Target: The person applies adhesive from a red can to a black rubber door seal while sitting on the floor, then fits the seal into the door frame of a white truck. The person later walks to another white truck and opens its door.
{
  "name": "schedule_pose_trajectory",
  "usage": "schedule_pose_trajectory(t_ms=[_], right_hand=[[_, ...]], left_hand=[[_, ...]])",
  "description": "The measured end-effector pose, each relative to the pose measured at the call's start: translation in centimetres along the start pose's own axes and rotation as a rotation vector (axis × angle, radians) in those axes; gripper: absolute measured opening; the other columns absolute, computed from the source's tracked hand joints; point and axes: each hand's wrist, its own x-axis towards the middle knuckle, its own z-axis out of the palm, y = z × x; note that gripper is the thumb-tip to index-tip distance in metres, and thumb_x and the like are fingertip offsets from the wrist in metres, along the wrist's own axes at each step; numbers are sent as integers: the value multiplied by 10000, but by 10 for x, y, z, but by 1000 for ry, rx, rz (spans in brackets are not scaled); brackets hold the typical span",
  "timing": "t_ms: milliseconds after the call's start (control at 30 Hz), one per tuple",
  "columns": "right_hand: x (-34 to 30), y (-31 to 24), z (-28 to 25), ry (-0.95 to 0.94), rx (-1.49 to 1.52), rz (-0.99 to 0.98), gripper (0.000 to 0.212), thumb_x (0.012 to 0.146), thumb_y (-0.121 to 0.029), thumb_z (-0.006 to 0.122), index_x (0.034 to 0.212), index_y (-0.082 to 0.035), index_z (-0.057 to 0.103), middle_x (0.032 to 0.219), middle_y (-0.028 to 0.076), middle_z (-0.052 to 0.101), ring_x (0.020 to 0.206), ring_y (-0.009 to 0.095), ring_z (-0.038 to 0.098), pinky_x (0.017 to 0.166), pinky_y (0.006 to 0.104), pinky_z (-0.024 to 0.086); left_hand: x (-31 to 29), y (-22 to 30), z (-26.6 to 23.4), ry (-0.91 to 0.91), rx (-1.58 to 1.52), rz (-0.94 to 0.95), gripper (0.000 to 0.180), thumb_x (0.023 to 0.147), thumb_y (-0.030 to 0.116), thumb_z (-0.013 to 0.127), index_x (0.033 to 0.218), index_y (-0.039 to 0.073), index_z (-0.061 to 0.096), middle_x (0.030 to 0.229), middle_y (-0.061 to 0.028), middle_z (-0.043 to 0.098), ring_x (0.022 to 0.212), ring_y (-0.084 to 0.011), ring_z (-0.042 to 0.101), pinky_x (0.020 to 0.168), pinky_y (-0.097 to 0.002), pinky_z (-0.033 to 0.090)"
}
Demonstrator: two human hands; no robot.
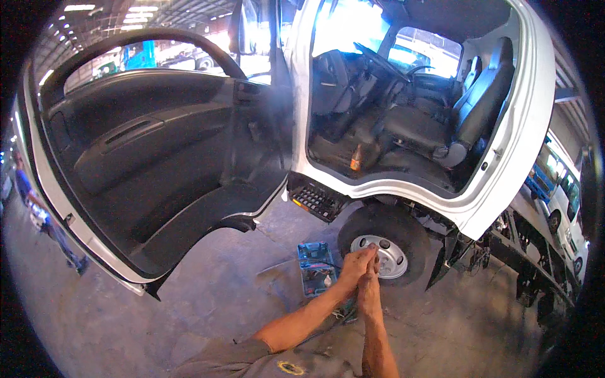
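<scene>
My left hand (357,263) and my right hand (370,272) are brought together in front of me, pressed against each other. Their fingers look closed, and whatever lies between them, if anything, is hidden. Behind them in the view is the truck's front wheel (396,265), a black tyre with a pale steel rim. Whether the hands touch the wheel cannot be told; they seem to be in the air before it. Just left of them on the floor lies an open blue tool case (309,276) with tools inside.
The white truck cab (535,82) has its door (157,151) swung wide open on the left. A bottle with orange contents (357,157) stands on the cab floor near the seat (428,123). Below the sill is a black step (315,201). A dark cable (334,324) trails across the floor.
</scene>
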Motion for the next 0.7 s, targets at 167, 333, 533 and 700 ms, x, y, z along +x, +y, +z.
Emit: schedule_pose_trajectory(t_ms=[167,333,533,700], right_hand=[[-4,4,-7,-50,43,45,766,935,-579,296,1469,-38,204,1535,154,121,1407,312,150,1127,412,159],[3,-6,-20,-48,365,188,835,907,-675,212,1472,-59,210,1537,134,154,1415,289,147,1129,390,166],[4,0,2,-13,-2,38,872,894,-677,254,1473,-30,176,1536,164,137,1404,309,162,1125,390,158],[7,-5,8,-93,174,98,698,963,-516,375,1448,-27,263,1504,143,228,1364,279,267,1085,391,271]], left_hand=[[-3,13,-16,-214,-50,-163,405,948,410,506,781,58,618,728,-30,621,648,-118,570,610,-253,447],[-9,4,3,-41,103,4,363,961,368,494,801,74,636,769,-20,638,702,-127,584,688,-269,453],[4,2,1,89,117,38,383,946,363,499,766,51,630,726,-25,612,660,-108,548,610,-263,430],[9,16,-27,-47,32,-200,525,927,518,475,706,63,615,667,-28,601,630,-128,549,605,-281,439]])
